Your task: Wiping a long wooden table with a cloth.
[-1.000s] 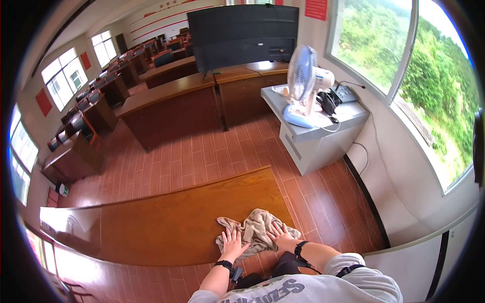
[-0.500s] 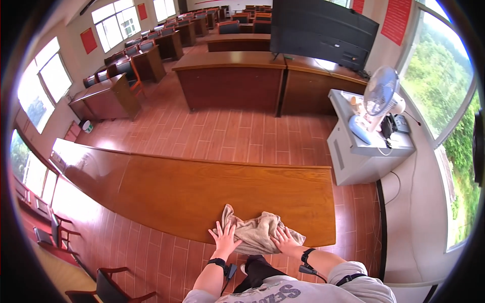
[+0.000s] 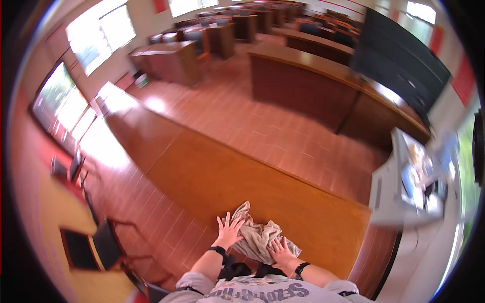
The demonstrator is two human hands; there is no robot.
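Note:
A crumpled beige cloth (image 3: 260,237) lies bunched at the near edge of a long brown wooden table (image 3: 212,171). My left hand (image 3: 230,231) rests on the cloth's left side, fingers spread. On its right side my right hand (image 3: 284,252) lies with its fingers stretched out over the fabric. Both palms press down from above and neither grips the cloth. A dark band circles each wrist.
Black chairs (image 3: 108,242) stand behind on the left. Across the tiled floor (image 3: 222,106) are wooden desks (image 3: 303,81) and a large black screen (image 3: 399,60). A grey cabinet (image 3: 386,187) with a blurred fan stands by the right wall.
My view has turned left, so the table and room appear slanted and shifted right. Both hands remain on the cloth, which keeps nearly the same bunched shape.

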